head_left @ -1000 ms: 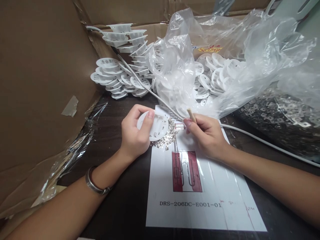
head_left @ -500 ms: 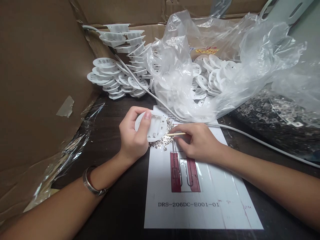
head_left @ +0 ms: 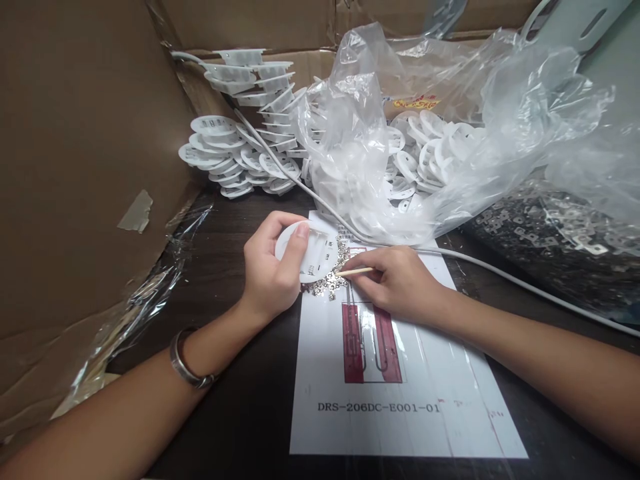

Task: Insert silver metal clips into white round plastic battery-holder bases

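Observation:
My left hand (head_left: pixel 275 267) grips a round white plastic battery holder (head_left: pixel 320 250), thumb on top, its recessed slots and small metal contacts facing up. Between the fingers of my right hand (head_left: pixel 395 280) is a thin wooden stick (head_left: pixel 356 271). The stick's tip points left at a heap of small metal contact pieces (head_left: pixel 325 287), just by the holder's right edge. Whether the tip touches a piece is too small to tell. The heap lies on a white printed sheet (head_left: pixel 370 430) with a red drawing, partly under the holder and my right fingers.
Stacked white round holders (head_left: pixel 220 143) stand at the back left. More lie behind a crumpled clear plastic bag (head_left: pixel 360 167). A bag of metal pieces (head_left: pixel 560 233) sits at the right. A white cable (head_left: pixel 480 260) crosses the table; cardboard walls (head_left: pixel 90 133) enclose the left and back.
The stick's tip has dipped slightly, from the holder's edge toward the metal pieces. The holder stays in my left hand, and the whole view has shifted a little.

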{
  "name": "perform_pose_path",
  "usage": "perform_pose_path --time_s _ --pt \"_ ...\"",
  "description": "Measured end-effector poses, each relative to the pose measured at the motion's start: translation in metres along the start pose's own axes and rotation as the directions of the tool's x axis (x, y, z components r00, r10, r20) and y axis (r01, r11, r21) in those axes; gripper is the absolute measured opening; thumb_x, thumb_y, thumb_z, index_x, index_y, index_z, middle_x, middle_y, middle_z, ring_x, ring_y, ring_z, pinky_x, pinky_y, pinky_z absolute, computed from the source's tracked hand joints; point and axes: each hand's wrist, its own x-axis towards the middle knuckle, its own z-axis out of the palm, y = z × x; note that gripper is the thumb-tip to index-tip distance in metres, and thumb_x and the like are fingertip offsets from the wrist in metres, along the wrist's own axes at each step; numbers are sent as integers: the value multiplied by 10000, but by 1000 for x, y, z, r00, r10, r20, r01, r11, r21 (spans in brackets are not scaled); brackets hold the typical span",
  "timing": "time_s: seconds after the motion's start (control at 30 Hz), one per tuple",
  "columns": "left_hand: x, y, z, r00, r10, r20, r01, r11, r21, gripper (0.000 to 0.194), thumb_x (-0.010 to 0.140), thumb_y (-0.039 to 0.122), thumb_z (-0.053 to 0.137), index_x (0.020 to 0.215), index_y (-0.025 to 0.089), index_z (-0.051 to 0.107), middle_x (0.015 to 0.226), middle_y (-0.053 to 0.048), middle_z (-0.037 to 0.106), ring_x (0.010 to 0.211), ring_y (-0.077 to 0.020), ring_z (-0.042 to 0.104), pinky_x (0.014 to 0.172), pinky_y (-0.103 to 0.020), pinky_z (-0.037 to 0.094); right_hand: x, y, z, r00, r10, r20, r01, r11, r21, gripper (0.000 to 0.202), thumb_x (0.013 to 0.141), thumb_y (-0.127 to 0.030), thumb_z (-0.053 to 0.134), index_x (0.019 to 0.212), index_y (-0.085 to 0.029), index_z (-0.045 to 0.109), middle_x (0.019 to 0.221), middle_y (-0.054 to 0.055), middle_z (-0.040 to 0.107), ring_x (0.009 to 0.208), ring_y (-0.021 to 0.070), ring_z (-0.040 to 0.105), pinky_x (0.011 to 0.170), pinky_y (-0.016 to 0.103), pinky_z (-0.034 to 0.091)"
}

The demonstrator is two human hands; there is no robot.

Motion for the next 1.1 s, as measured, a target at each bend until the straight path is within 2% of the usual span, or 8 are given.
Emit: perform_pose_path --time_s 0.2,0.33,0.57,0.83,1.1 --pt "0 -1 0 1000 -8 8 8 1000 11 110 842 292 552 779 210 591 680 7 614 594 -126 569 509 -247 459 1 2 -1 995 20 -97 -10 994 107 181 748 -134 547 836 -188 696 632 -18 614 540 93 486 520 237 338" --pt "1 -1 0 1000 -15 13 15 1000 3 101 835 275 553 775 206 596 653 14 599 568 -117 554 493 -239 449 1 0 0 996 53 -71 -47 996 72 189 727 -146 564 841 -197 706 576 -28 584 505 93 465 512 240 335" --pt "0 0 -1 999 3 38 -4 1000 19 88 844 264 549 796 211 599 697 7 632 605 -126 578 527 -250 470 1 -3 1 996 77 -42 -79 995 -58 272 708 -131 536 877 -224 728 673 -2 661 566 129 536 556 271 379" --pt "-1 -1 -1 998 36 57 -39 998 41 95 861 269 545 813 215 605 712 9 649 628 -133 595 562 -261 487 2 -3 1 995 89 -55 -92 994 -60 212 711 -139 547 826 -212 709 580 -14 608 497 113 476 513 265 331" --pt "0 -1 -1 997 42 64 -43 999 22 82 860 252 550 819 218 614 722 10 658 643 -131 602 576 -257 493 2 -1 1 998 58 -36 -60 997 -51 203 716 -103 540 836 -206 667 642 -17 611 570 119 496 554 267 341"
